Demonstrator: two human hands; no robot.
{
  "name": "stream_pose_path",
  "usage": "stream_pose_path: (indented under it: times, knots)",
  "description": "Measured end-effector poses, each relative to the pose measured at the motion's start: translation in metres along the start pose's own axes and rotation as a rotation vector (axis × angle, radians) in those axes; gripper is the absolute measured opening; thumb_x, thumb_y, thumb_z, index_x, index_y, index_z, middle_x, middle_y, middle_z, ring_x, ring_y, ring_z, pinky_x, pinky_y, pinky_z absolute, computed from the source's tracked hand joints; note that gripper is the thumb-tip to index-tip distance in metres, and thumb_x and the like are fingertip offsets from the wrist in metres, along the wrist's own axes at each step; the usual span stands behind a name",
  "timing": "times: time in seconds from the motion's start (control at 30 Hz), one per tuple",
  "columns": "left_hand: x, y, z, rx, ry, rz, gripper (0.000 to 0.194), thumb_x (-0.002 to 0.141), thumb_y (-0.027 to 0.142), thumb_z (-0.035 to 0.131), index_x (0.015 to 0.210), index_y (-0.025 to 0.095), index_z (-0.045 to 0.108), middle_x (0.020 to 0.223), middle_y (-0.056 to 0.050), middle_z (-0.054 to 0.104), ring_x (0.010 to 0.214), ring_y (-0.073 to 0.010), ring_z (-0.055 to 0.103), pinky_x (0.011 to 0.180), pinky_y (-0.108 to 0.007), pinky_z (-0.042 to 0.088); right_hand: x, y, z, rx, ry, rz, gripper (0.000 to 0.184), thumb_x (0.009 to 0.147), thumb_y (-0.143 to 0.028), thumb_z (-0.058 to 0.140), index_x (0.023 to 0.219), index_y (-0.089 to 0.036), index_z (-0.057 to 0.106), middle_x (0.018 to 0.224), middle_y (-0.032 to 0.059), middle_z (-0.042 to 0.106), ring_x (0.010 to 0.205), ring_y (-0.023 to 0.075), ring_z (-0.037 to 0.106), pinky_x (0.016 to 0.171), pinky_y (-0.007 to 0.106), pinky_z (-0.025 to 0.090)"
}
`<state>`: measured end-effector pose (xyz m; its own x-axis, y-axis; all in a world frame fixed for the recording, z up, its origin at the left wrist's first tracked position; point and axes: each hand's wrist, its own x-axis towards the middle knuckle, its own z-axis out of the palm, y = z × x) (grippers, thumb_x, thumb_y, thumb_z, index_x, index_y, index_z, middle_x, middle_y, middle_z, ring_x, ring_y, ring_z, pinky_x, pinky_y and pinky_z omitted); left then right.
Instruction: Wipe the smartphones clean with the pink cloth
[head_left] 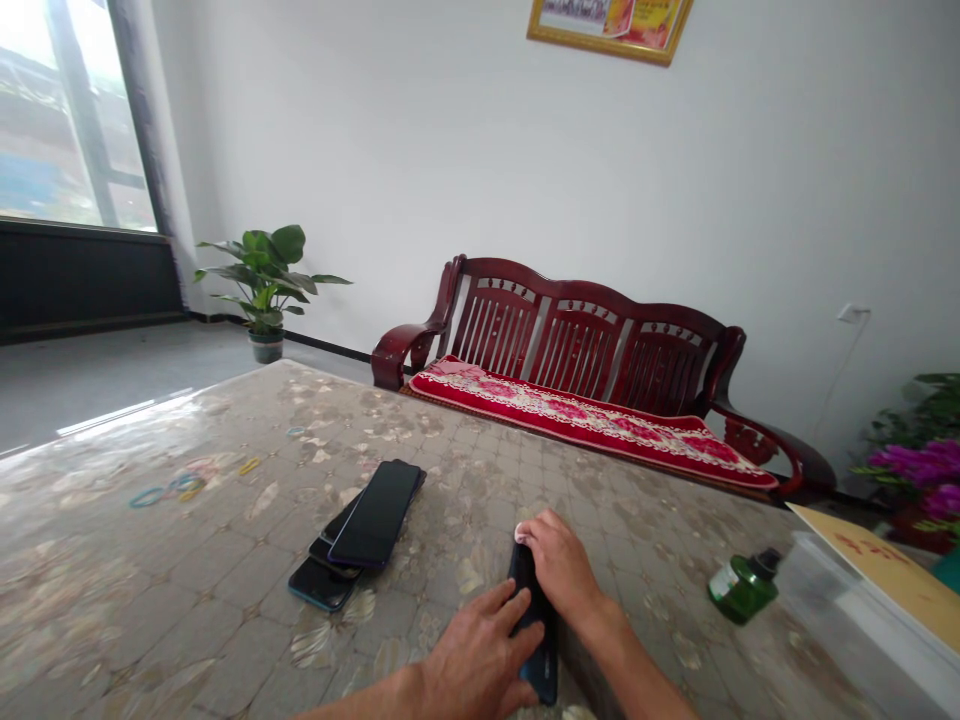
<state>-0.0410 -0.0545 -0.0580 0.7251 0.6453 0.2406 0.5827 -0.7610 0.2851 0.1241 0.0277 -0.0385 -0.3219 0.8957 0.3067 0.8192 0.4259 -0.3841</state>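
Note:
A dark smartphone (546, 660) lies on the patterned tablecloth right in front of me. My left hand (480, 650) rests across its near part, fingers spread and lying on it. At the phone's far end, my right hand (562, 565) is closed around a small white wad (522, 534), perhaps tissue or cloth, pressed against the top edge. Most of the wad is hidden by the fingers. Left of my hands is a loose stack of several phones, with a black-screened phone (379, 515) on top and a blue-edged phone (322, 583) lowest.
A green spray bottle (742, 587) stands to the right, beside a clear plastic box (855, 620) with a tan sheet (885, 565) over it. Colored rubber bands (169, 488) lie at left. Beyond the table (225, 420) are a wooden bench (577, 350) and a potted plant (266, 285).

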Motion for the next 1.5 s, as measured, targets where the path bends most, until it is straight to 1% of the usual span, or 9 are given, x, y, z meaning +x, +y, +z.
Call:
stream_pose_path:
  times: [0.1,0.2,0.37,0.53,0.77,0.9,1.1,1.37,1.5]
  knots:
    - [0.0,-0.001,0.006,-0.016,0.008,0.0,0.046,0.091,0.048,0.061,0.126,0.019,0.058,0.126,-0.007,0.065,0.13,-0.0267,0.049,0.119,-0.039,0.028,0.003,-0.01,0.003,-0.047,-0.041,-0.06,0.026,0.09,-0.01,0.048,0.087,-0.024,0.07,0.092,0.0032,0.065,0.094,0.019,0.06,0.084,0.028,0.045]
    - [-0.001,-0.001,0.01,-0.023,0.026,-0.039,0.049,0.088,0.051,0.063,0.127,0.021,0.057,0.129,-0.007,0.063,0.13,-0.0281,0.047,0.116,-0.041,0.032,0.0,-0.012,0.0,-0.032,-0.046,-0.065,0.027,0.092,-0.01,0.046,0.085,-0.023,0.069,0.091,0.0032,0.064,0.092,0.0182,0.059,0.083,0.027,0.046]
    - [-0.002,0.001,0.009,-0.021,0.052,-0.098,0.049,0.087,0.053,0.064,0.125,0.023,0.058,0.135,-0.009,0.057,0.127,-0.0318,0.048,0.11,-0.046,0.037,-0.026,-0.019,-0.009,0.033,-0.094,-0.088,0.028,0.092,-0.009,0.045,0.087,-0.024,0.068,0.091,0.0022,0.063,0.091,0.0168,0.059,0.081,0.025,0.045]
    - [-0.002,0.003,0.003,-0.041,0.009,-0.08,0.043,0.087,0.044,0.066,0.123,0.022,0.058,0.129,-0.008,0.06,0.121,-0.0291,0.051,0.106,-0.041,0.041,-0.047,-0.023,-0.016,0.092,-0.141,-0.08,0.028,0.091,-0.009,0.046,0.088,-0.025,0.068,0.092,0.001,0.063,0.09,0.0162,0.061,0.08,0.024,0.045]
    - [0.0,0.004,-0.002,-0.019,0.001,-0.103,0.025,0.088,0.04,0.066,0.102,0.021,0.063,0.109,-0.005,0.067,0.104,-0.0248,0.058,0.095,-0.038,0.046,-0.023,-0.018,-0.011,0.042,-0.073,-0.011,0.028,0.091,-0.011,0.045,0.084,-0.023,0.069,0.089,0.0028,0.064,0.089,0.0178,0.061,0.08,0.026,0.045]
    - [0.0,0.003,-0.005,-0.025,-0.004,-0.115,0.02,0.088,0.039,0.066,0.097,0.021,0.063,0.107,-0.004,0.068,0.101,-0.0236,0.059,0.092,-0.036,0.047,-0.029,-0.021,-0.008,0.082,-0.07,-0.029,0.027,0.091,-0.01,0.044,0.085,-0.023,0.067,0.091,0.0031,0.063,0.091,0.0184,0.06,0.081,0.028,0.045]
    - [0.0,0.002,-0.005,-0.01,0.003,-0.085,0.022,0.087,0.039,0.067,0.099,0.021,0.063,0.111,-0.003,0.067,0.103,-0.0232,0.058,0.091,-0.035,0.046,-0.051,-0.018,-0.012,0.121,-0.118,-0.095,0.026,0.095,-0.014,0.045,0.086,-0.024,0.066,0.089,0.0011,0.061,0.089,0.0166,0.058,0.08,0.027,0.042]
    - [0.002,0.002,-0.005,0.042,0.026,-0.104,0.022,0.091,0.038,0.063,0.103,0.02,0.064,0.106,-0.005,0.068,0.1,-0.0216,0.06,0.091,-0.033,0.046,-0.019,-0.007,-0.016,0.006,-0.004,0.01,0.024,0.094,-0.012,0.049,0.085,-0.022,0.069,0.09,0.0027,0.067,0.09,0.0207,0.056,0.083,0.031,0.041]
    - [0.001,0.003,-0.008,0.038,0.025,-0.119,0.019,0.09,0.037,0.064,0.101,0.021,0.063,0.107,-0.003,0.068,0.1,-0.0218,0.06,0.091,-0.034,0.046,-0.03,-0.009,-0.018,0.041,-0.056,-0.032,0.025,0.093,-0.009,0.049,0.083,-0.022,0.067,0.089,0.0021,0.065,0.091,0.0195,0.056,0.083,0.03,0.04]
